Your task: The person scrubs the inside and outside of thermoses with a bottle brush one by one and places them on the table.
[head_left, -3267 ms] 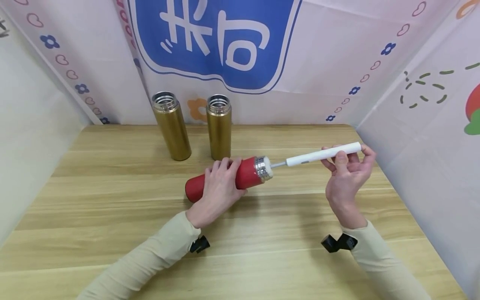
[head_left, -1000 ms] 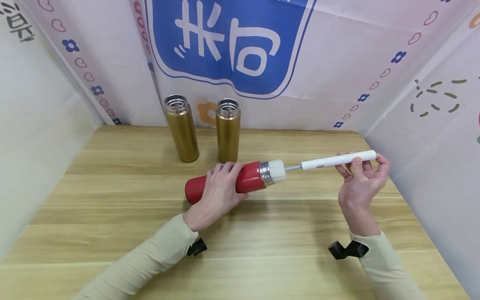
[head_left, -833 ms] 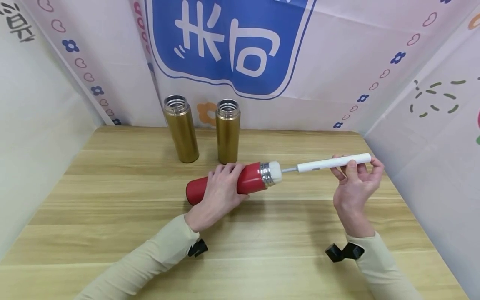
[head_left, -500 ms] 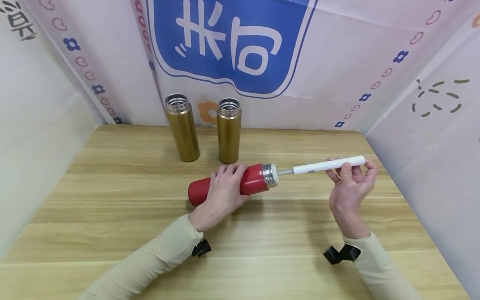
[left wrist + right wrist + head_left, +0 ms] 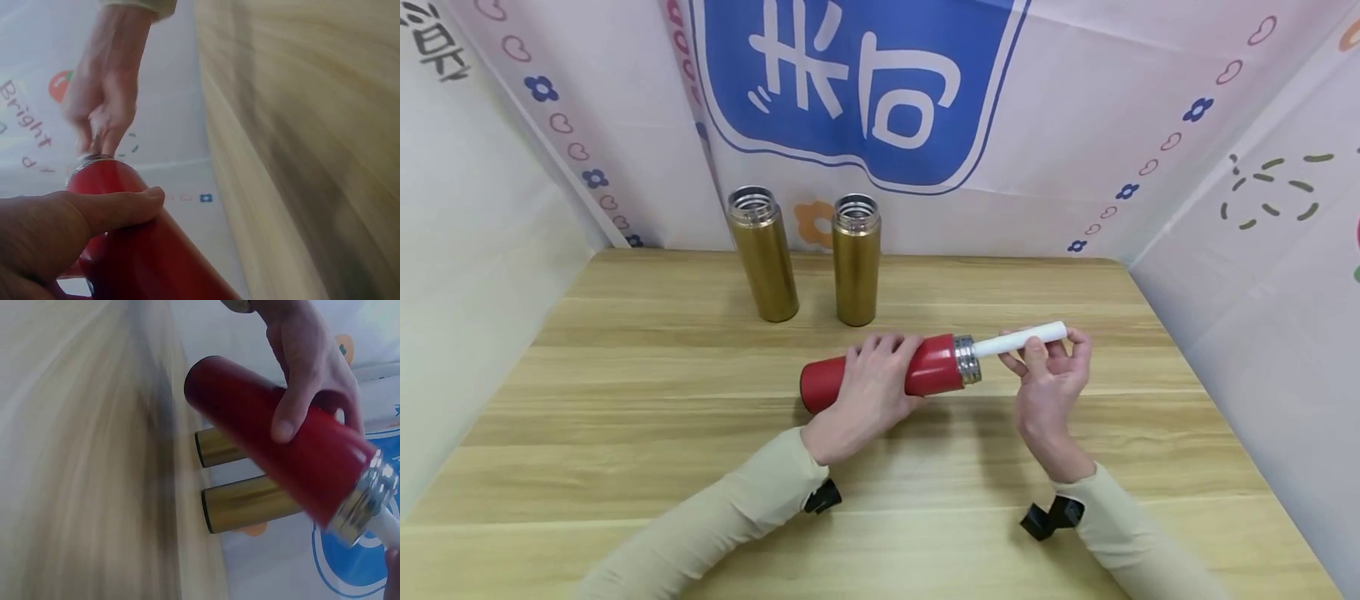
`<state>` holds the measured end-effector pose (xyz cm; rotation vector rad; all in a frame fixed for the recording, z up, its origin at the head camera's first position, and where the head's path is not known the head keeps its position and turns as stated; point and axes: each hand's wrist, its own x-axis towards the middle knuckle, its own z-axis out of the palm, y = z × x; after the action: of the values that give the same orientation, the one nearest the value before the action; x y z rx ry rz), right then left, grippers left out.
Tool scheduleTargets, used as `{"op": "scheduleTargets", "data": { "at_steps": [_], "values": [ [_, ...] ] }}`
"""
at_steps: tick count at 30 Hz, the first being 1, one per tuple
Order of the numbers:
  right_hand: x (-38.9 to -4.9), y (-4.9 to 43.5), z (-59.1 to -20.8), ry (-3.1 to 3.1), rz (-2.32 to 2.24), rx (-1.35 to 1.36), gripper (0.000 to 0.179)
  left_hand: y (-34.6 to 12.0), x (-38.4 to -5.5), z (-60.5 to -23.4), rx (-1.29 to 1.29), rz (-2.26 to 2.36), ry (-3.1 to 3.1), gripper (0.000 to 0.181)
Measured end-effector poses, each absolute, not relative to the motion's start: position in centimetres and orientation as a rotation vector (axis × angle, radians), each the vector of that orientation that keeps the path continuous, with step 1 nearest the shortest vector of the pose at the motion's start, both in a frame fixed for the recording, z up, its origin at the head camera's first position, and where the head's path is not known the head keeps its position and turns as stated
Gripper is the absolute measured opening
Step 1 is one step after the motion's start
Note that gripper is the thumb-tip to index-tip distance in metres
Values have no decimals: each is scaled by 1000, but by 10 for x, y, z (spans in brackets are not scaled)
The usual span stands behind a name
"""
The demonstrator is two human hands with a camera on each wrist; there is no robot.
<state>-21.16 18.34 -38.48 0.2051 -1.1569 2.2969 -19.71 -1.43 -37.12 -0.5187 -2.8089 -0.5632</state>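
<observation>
A red thermos bottle (image 5: 936,365) lies on its side above the wood table in the head view, its steel threaded mouth facing right. Fingers and thumb of the left hand (image 5: 868,396) wrap round its middle. The right hand (image 5: 1051,387) pinches the white handle of a bottle brush (image 5: 1015,340), whose pale head and grey stem are hidden inside the bottle. In the left wrist view the thumb (image 5: 125,209) lies across the red wall. The right wrist view has the white handle (image 5: 386,526) entering the steel mouth.
Two gold thermos bottles without lids, one left (image 5: 765,262) and one right (image 5: 856,267), stand upright behind the red one. A printed cloth backdrop (image 5: 1037,125) rises at the table's rear edge, and pale walls flank both sides. Wooden tabletop (image 5: 925,517) stretches in front.
The brush head, outside the mouth one second ago, has slid fully into the red bottle as the right hand moved left. The left hand and bottle have shifted slightly right.
</observation>
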Motion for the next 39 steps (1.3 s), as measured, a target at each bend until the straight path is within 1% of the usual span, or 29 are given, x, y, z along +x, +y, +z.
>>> {"op": "scheduleTargets", "data": {
  "at_steps": [6, 14, 18, 24, 29, 33, 39],
  "values": [
    [-211, 169, -392, -1230, 2295, 219, 21, -7, -198, -372, -501, -564, -2813, 71],
    [-213, 171, -389, -1249, 2288, 169, 23, -6, -198, -371, -538, -561, -2794, 71],
    [-215, 181, -384, -1205, 2276, 114, 22, -10, -200, -373, -511, -571, -2847, 73],
    [-221, 204, -376, -1017, 2273, 58, 24, -22, -205, -375, -397, -526, -2891, 72],
    [-222, 216, -368, -948, 2284, 52, 26, -28, -202, -372, -401, -523, -2895, 73],
    [-224, 225, -361, -908, 2281, 61, 24, -31, -200, -367, -390, -526, -2906, 75],
    [-224, 242, -355, -891, 2292, 4, 24, -32, -200, -367, -409, -542, -2907, 78]
  ]
}}
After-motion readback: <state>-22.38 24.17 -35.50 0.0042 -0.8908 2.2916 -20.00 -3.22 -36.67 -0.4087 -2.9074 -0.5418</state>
